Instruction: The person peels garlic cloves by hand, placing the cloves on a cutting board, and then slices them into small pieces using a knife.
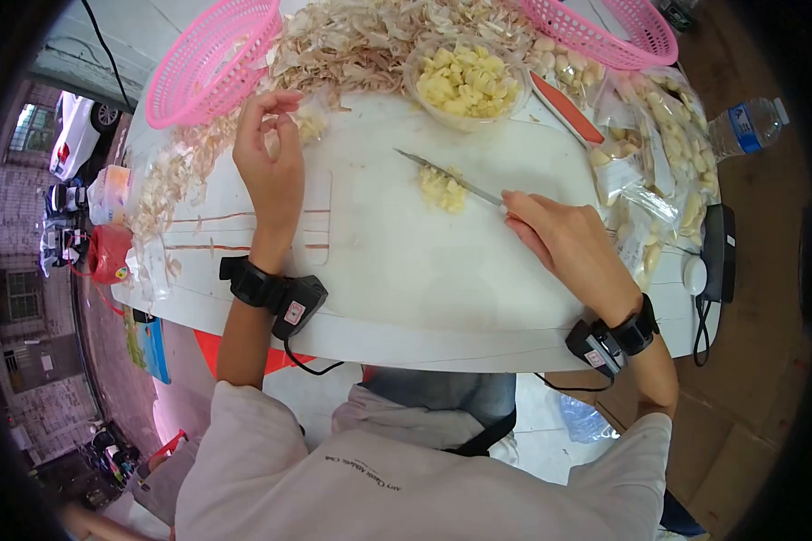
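My right hand [568,239] is wrapped round the handle of a knife [460,180], its blade pointing left across the board. Beneath and beside the blade lies a small heap of cut garlic [444,194] on a white cutting board [379,261]. My left hand [272,158] is raised over the board's left side, fingers bent and apart, with no object visible in it. Close to its fingertips is a small clear bag or wrap with pale pieces [312,122], partly hidden. A clear bowl [415,101] full of cut garlic stands behind the board.
Garlic skins [352,45] are piled at the back and left. Pink baskets [176,86] stand at both far corners. An orange-red tool or sheath [564,108] lies right of the bowl. Bags of peeled garlic [668,135], a water bottle [751,126] and a black device [718,252] line the right.
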`<control>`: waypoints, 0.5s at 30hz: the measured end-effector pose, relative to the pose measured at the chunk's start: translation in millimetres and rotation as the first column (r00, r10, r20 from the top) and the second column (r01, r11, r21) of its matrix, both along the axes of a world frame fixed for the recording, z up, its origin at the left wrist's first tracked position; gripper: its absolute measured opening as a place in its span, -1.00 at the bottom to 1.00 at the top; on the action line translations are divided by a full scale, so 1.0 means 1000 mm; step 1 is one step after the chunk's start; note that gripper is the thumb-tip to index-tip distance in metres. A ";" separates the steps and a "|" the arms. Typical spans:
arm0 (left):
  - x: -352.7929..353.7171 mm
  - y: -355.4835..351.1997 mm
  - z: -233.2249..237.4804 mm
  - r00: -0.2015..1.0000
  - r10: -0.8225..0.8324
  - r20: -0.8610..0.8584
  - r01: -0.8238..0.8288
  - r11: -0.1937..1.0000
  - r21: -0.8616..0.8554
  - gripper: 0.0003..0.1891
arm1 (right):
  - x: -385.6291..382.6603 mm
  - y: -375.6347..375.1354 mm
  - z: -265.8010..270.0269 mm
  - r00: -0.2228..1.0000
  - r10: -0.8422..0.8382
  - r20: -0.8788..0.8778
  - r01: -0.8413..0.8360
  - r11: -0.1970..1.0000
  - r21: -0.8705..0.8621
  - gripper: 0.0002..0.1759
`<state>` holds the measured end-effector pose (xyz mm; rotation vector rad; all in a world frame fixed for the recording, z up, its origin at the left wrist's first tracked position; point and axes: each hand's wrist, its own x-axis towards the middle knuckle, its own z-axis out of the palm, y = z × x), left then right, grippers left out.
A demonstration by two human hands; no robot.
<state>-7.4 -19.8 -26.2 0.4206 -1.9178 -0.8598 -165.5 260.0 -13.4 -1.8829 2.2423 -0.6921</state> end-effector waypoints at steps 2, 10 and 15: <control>0.002 0.000 0.000 0.999 -0.012 0.042 0.012 1.000 0.016 -0.81 | 0.001 -0.001 0.001 1.000 -0.004 0.029 0.005 1.000 -0.018 -0.86; 0.003 0.001 0.001 0.998 0.001 0.057 0.000 1.000 -0.009 -0.81 | 0.002 -0.001 0.000 0.999 0.003 0.051 -0.003 1.000 0.005 -0.86; 0.000 0.002 0.002 1.000 0.021 0.020 -0.021 1.000 0.000 -0.80 | 0.003 -0.002 0.008 0.999 0.042 -0.029 -0.037 0.985 0.168 -0.77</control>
